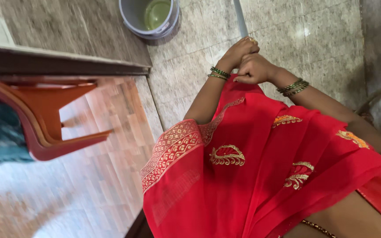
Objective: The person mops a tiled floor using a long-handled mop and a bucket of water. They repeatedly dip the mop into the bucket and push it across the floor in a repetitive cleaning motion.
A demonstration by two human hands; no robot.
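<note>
My left hand [240,52] and my right hand [255,69] are pressed together over a pale stone floor, fingers curled, with nothing visible inside them. The right is a closed fist resting against the left wrist area. Green and gold bangles [219,73] circle the left wrist, and a similar set [293,87] circles the right. A red draped cloth with gold embroidery [252,167] hangs from my arms and body just below the hands.
A grey bucket [151,17] holding greenish liquid stands on the floor beyond the hands. A red plastic chair [45,119] is at the left on patterned tiles. A dark door threshold [67,64] runs between the two floors.
</note>
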